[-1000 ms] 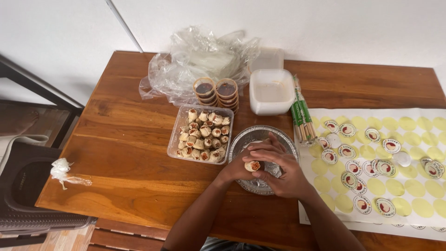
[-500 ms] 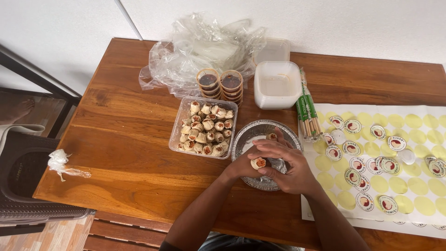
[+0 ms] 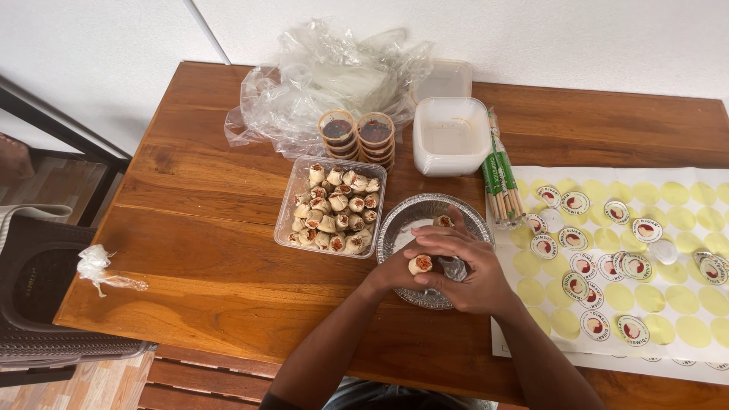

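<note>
fingers of the left hand and right hand closed together round a small dumpling, held over the foil dish. beside it lay a clear tub of dumplings and a sticker sheet.

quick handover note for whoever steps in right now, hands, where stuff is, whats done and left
Both hands: left hand and right hand together hold one dumpling over the foil tray.
Foil tray: one dumpling inside, otherwise mostly bare.
Clear tub, left of the tray: full of dumplings.
Sauce cups stacked behind the tub; chopsticks and sticker sheet to the right.
Left: most dumplings not yet in the tray.
</note>
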